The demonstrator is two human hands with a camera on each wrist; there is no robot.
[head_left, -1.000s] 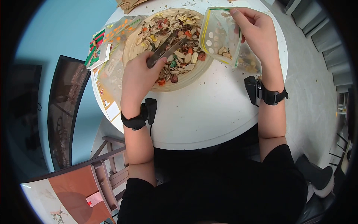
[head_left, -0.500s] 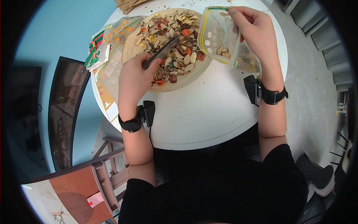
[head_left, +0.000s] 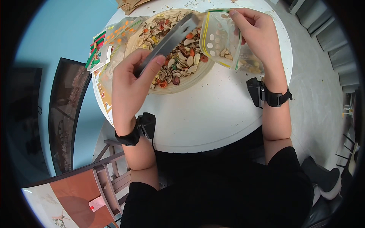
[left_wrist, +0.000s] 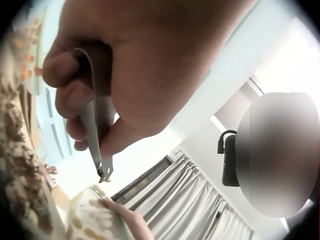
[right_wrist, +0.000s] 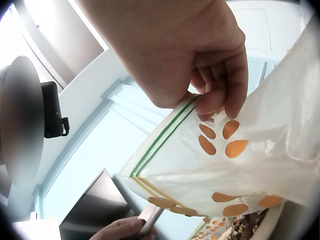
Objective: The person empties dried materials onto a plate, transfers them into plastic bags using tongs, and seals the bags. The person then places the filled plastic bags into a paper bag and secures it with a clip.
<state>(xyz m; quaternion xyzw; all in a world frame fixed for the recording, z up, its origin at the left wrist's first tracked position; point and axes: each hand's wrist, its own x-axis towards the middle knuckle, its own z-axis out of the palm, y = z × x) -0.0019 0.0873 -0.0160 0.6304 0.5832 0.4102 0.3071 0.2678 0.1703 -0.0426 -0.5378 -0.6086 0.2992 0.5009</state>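
My left hand [head_left: 131, 78] grips flat metal tongs [head_left: 167, 43] between thumb and fingers, lifted over a round pale wooden plate [head_left: 208, 72]. Mixed dried flakes and petals [head_left: 184, 62], with orange, red and green pieces, cover the plate. At the tong tips the left wrist view shows a small brownish bit [left_wrist: 104, 178]. My right hand [head_left: 259, 36] pinches the top edge of a clear zip bag [head_left: 217, 36] at the plate's right side. Pale pieces [head_left: 227, 54] lie low in this bag, which has a printed leaf pattern. The tong tips point toward the bag's mouth.
Another patterned bag [head_left: 125, 28] and a box with green and red items [head_left: 99, 53] lie left of the plate. A further clear bag [head_left: 253, 62] sits below my right hand. Brown paper [head_left: 131, 4] is at the back of the round white table [head_left: 197, 121].
The tongs have risen from among the dried pieces, and their tips have swung up toward the bag. My left hand has drawn back left and nearer; the bag has shifted slightly left.
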